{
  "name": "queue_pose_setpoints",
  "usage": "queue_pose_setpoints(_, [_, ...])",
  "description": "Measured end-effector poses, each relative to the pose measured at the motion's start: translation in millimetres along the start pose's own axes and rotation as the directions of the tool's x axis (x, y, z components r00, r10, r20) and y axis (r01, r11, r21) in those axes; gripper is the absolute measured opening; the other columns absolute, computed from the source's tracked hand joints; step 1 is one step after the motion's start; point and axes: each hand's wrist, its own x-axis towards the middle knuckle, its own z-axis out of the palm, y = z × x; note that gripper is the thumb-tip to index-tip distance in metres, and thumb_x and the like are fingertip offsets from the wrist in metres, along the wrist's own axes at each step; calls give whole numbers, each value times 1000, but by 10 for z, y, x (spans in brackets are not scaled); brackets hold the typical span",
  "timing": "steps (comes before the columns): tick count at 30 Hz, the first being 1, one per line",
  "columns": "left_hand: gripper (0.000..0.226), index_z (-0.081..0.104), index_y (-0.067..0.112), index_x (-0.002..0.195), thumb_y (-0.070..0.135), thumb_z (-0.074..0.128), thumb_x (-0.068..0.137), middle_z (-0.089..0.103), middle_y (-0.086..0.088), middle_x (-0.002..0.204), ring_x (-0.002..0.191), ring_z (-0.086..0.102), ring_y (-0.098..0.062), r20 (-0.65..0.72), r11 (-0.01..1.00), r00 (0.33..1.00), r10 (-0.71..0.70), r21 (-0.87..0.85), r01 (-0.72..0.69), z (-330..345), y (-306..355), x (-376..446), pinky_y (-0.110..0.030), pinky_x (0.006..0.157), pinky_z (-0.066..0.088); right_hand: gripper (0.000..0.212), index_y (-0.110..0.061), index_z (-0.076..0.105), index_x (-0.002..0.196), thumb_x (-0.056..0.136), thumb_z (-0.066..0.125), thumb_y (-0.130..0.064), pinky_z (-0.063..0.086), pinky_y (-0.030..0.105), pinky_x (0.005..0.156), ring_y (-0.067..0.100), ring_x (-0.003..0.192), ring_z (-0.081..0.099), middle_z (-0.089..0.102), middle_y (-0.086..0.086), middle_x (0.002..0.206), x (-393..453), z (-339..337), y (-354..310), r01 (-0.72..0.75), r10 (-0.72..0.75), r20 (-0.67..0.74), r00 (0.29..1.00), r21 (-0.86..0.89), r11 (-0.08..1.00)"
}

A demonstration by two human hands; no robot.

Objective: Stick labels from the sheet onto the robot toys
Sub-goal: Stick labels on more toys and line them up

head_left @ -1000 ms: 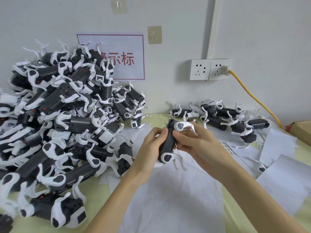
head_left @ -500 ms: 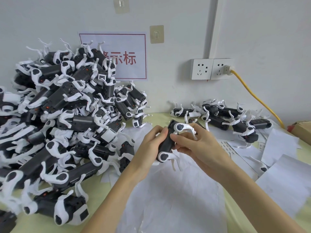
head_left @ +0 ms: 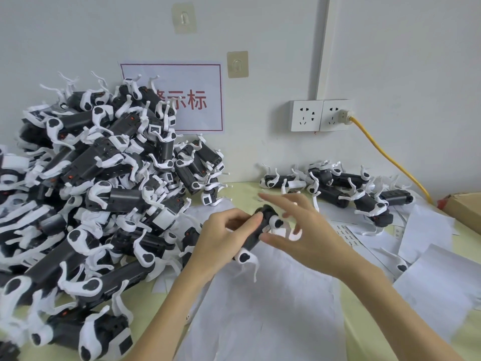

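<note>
A person holds 1 robot toy over white sheets while a big heap of toys waits at the left.

A large pile of robot toys [head_left: 86,194], black bodies with white legs, fills the left of the pale table [head_left: 67,306] up against the wall. Near the middle, the left hand [head_left: 223,238] grips the held robot toy [head_left: 256,234], fingers curled round its dark body above the white paper sheets [head_left: 265,313]. Just right of it, the right hand [head_left: 309,233] hovers with fingers spread wide and blurred, holding nothing I can make out. Further right, a label sheet [head_left: 347,231] lies flat on the table, and behind it a smaller row of robot toys [head_left: 335,186] lies along the wall under the wall sockets [head_left: 321,115] and yellow cable [head_left: 385,155].
</note>
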Motion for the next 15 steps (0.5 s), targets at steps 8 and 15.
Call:
queue_pose_setpoints(8, [61, 76, 28, 105, 72, 33, 100, 74, 12, 101, 100, 66, -2, -242, 956, 938, 249, 216, -198, -136, -12, 16, -18, 82, 47, 20, -34, 72, 109, 91, 80, -37, 50, 20, 65, 2, 69, 66, 73, -18, 85, 69, -189, 251, -127, 165, -172, 971, 209, 970])
queue_pose_setpoints(15, [32, 74, 3, 94, 30, 86, 82, 56, -27, 110, 82, 64, -45, -118, 267, 972, 206, 962, 60, -167, -230, 42, -46, 62, 52, 52, -11, 48, 145, 109, 45, -49, 54, 18, 85, 7, 106, 74, 76, 6, 119, -57, -1061, 787, 321, 606, -443, 661, 897, 305])
